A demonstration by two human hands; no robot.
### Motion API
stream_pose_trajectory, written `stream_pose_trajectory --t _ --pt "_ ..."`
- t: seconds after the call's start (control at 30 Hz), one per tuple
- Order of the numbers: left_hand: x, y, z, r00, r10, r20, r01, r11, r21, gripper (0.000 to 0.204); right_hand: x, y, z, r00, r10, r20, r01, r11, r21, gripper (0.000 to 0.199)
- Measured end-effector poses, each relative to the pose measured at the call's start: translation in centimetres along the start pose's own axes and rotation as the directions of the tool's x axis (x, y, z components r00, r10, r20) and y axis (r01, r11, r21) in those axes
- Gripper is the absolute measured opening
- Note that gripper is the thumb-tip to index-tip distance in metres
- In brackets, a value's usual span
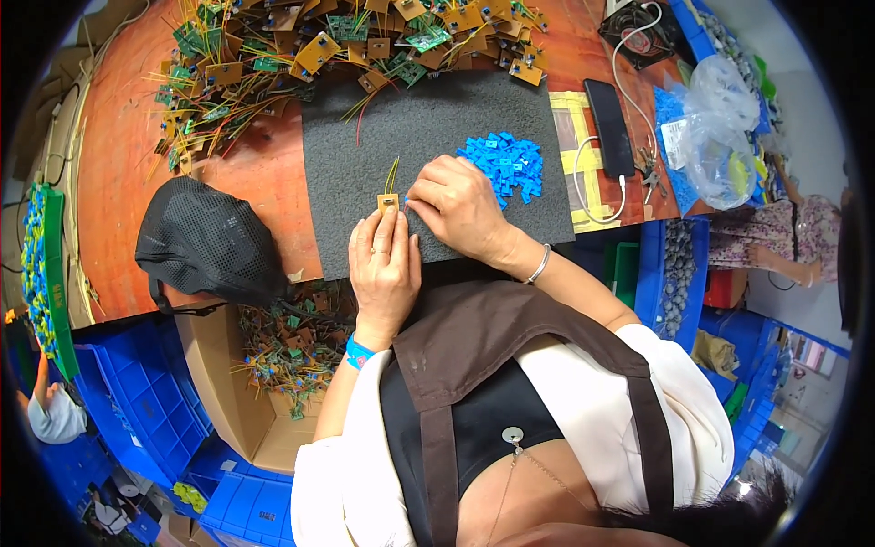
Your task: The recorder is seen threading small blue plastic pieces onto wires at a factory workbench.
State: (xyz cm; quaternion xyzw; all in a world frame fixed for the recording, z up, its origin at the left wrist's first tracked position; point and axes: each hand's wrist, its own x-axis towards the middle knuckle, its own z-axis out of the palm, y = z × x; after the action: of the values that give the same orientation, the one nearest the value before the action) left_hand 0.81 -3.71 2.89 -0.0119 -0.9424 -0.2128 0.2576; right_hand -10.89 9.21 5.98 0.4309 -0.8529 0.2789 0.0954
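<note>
A small tan circuit board (382, 198) with yellow-green wires (393, 173) lies on the dark grey mat (424, 118). My left hand (383, 264) holds it down by its near edge, fingertips pressed on it. Just right of the board, my right hand (460, 205) is closed in a pinch. A speck of blue shows at its fingertips, apparently one of the small blue plastic pieces; most of it is hidden by the fingers. Beyond the right hand, a pile of such blue pieces (519, 169) sits on the mat.
A heap of wired circuit boards (319, 55) covers the table's far side. A black mesh cap (210, 242) lies at left, a phone (609, 128) on its cable at right. A cardboard box (219, 383) of boards stands below the table edge. Another person (775, 242) is at far right.
</note>
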Motion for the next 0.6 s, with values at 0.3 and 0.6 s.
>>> stream_pose_trajectory --t 0.3,0.6 --pt "0.0 0.0 0.3 1.000 -0.001 0.007 0.002 0.999 -0.044 0.035 1.6 -0.6 1.8 0.992 0.120 0.043 -0.127 0.961 0.246 0.011" --pt "-0.1 -0.1 0.3 1.000 0.004 0.002 -0.004 1.000 -0.019 0.034 2.4 -0.2 1.7 0.962 0.163 0.221 -0.217 0.944 0.248 0.009"
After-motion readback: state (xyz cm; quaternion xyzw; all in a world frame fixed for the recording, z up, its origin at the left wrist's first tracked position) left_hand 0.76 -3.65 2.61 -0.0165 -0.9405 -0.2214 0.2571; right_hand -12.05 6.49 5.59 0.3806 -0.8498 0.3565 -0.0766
